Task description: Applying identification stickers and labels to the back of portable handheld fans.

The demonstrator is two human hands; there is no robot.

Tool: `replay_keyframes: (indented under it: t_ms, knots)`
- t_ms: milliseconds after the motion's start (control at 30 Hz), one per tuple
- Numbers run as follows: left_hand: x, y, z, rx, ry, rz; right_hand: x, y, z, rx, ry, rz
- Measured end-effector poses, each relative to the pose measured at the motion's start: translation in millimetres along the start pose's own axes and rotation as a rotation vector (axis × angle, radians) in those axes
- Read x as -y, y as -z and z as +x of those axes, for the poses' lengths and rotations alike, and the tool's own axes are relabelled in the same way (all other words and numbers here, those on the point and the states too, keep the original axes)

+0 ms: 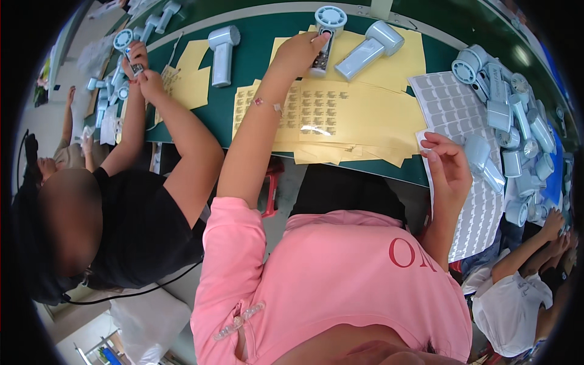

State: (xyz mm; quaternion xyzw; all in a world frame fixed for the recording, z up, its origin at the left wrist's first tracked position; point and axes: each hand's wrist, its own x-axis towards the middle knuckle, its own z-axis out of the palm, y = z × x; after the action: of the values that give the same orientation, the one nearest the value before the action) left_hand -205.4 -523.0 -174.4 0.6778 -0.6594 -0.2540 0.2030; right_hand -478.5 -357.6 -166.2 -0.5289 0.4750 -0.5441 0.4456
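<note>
At the far edge of the table, my left hand (301, 53) grips a light-blue handheld fan (331, 17) by its handle, the thumb lying on the dark, exposed inner part of it. Part of the handle is hidden behind the fingers. Beside it on the yellow sheets lies a second light-blue fan (368, 50), tilted. My right hand (449, 164) hovers over the near right edge of the table, thumb and fingers drawn together near a small pale bit too small to name. Under my left forearm is a yellow sheet of small printed labels (319, 109).
White sheets with grey cut-out labels (450, 100) lie at the right, next to a pile of light-blue fans (499, 112). Another fan (224, 55) lies left of my arm. A co-worker in black (146, 213) at the left holds a fan; another person in white (514, 304) works at the right.
</note>
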Motion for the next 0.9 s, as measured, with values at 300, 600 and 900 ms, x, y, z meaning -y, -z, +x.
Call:
replay_keyframes:
  t_ms: [300,600,900]
  knots:
    - [9,-16,6,-0.020,0.038,-0.291,5,-7,-9,0.031,0.012,-0.020]
    - [-22,-25,13,-0.056,-0.006,-0.019,6,-13,-16,0.019,0.015,-0.024]
    - [-61,24,17,-0.250,-0.178,0.228,-4,3,-10,0.077,-0.032,0.024]
